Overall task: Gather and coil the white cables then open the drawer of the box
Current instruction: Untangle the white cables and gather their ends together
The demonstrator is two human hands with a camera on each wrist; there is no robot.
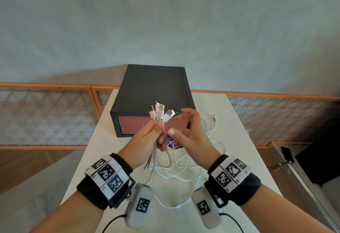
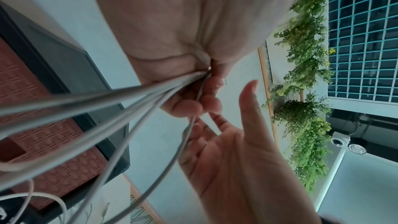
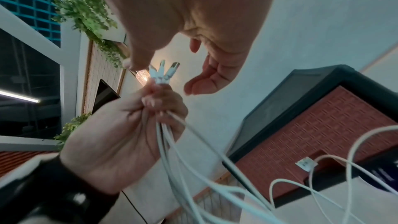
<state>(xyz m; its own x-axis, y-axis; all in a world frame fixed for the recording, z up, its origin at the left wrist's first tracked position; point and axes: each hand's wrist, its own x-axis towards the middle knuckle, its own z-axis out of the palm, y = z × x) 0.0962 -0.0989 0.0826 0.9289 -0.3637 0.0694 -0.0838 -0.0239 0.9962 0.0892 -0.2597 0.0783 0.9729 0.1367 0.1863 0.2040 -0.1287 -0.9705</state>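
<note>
Several white cables (image 1: 158,156) are clamped in the left hand (image 1: 147,140); right hand (image 1: 191,133), fingers relaxed, should wind the slack at lower centre evenly.

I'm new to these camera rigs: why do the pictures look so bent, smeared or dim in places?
Head view: the wide lens bows the railing; the right hand is slightly smeared. Left wrist view: the cables near the lens are soft streaks. Right wrist view: dim and bluish, with a lamp glaring behind the plugs that the left hand holds.
</note>
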